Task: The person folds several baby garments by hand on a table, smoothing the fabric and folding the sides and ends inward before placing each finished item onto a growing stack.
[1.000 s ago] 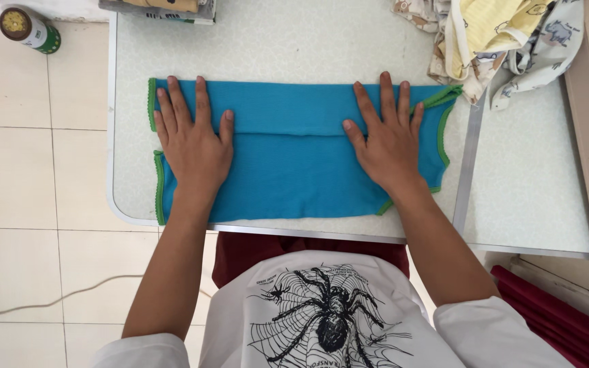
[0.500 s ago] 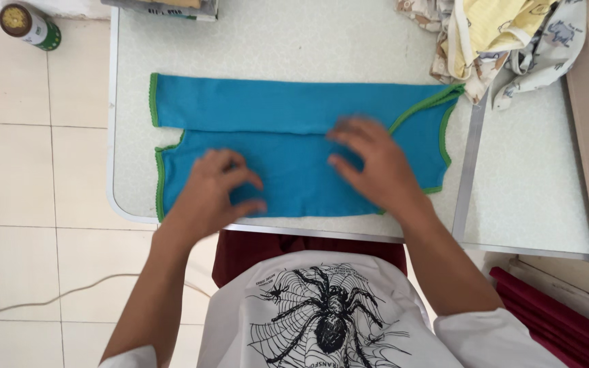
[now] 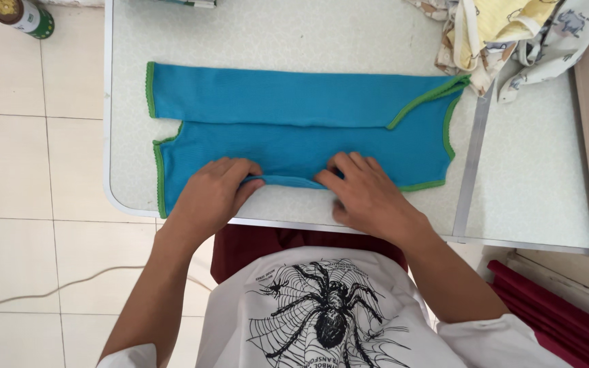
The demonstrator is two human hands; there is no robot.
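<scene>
A blue garment with green trim point(image 3: 294, 116) lies flat and folded lengthwise on the speckled white table point(image 3: 322, 31). My left hand point(image 3: 213, 194) pinches the garment's near edge left of centre, fingers curled under the cloth. Just to the right, my right hand point(image 3: 366, 197) grips the same near edge, lifting a small fold between the two hands.
A heap of pale printed clothes point(image 3: 506, 34) sits at the table's far right corner. A green-labelled can point(image 3: 20, 15) stands on the tiled floor at upper left. A thin cable point(image 3: 49, 289) runs over the floor. Dark red cloth point(image 3: 553, 307) lies at lower right.
Both hands slid from flat on the garment's outer ends back to its near edge and closed on it near the middle. The near edge now rises slightly.
</scene>
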